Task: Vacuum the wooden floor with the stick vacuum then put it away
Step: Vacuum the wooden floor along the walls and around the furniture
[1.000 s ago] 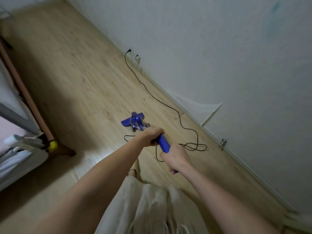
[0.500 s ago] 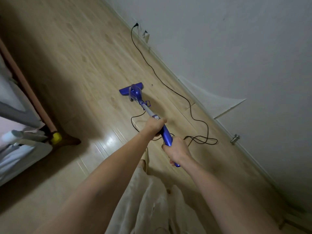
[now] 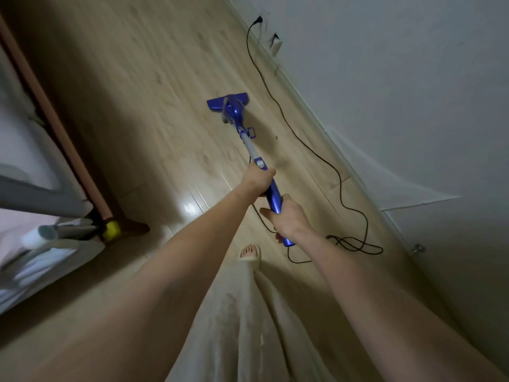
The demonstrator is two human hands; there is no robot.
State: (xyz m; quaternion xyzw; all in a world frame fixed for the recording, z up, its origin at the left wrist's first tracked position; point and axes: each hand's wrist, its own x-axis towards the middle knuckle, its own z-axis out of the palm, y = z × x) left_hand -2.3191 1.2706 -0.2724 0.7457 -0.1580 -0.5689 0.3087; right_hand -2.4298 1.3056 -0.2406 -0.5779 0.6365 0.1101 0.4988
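Both hands are gripping the vacuum, left hand wrapping the shaft for steering, right hand clasping the handle for thrust, while its head is lying flat on the floor near the cord along the wall-side edge.

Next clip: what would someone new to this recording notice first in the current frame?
First, the blue stick vacuum at centre, its head flat on the wooden floor, with the left hand gripping the shaft higher up and the right hand holding the rear end. Next, the black power cord, running from a wall socket at top along the floor to a loose tangle at the person's right. A yellow-capped furniture leg stands at left.
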